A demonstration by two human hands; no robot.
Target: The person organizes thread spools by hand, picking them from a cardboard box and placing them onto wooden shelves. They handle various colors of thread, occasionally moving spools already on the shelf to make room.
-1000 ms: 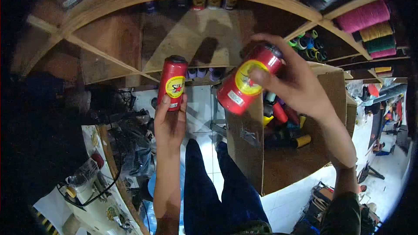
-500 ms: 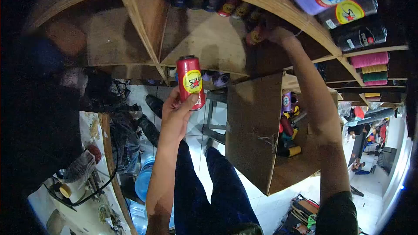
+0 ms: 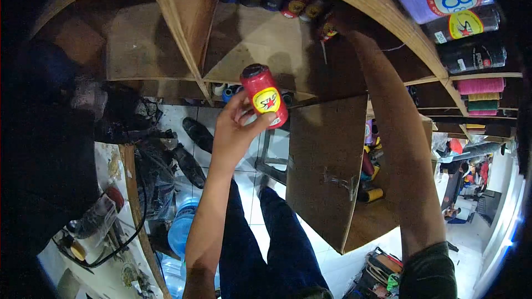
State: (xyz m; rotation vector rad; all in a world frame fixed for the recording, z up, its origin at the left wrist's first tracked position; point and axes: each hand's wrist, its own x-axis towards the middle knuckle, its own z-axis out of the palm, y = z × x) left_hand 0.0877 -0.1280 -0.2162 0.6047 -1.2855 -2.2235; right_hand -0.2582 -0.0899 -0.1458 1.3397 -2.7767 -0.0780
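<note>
A red thread spool [image 3: 264, 95] with a yellow star label is held in my left hand [image 3: 244, 124], its dark top tilted to the upper left. My right arm reaches up into the wooden shelf, where my right hand [image 3: 346, 22] is in shadow beside another spool [image 3: 328, 29] with a yellow and red label. The fingers of that hand are too dark to make out. Left of it, a row of dark and red spools [image 3: 295, 6] stands along the shelf.
An open cardboard box [image 3: 324, 160] holding cones and spools is below the shelf. Purple and black spools [image 3: 471, 55] fill compartments at the right. Blue water bottles [image 3: 182, 227] and a cluttered bench [image 3: 105, 243] are at lower left. People are far off at right.
My left hand has moved right with the red spool, which now leans more. The spool near my right hand has shifted upward, and its label faces differently.
</note>
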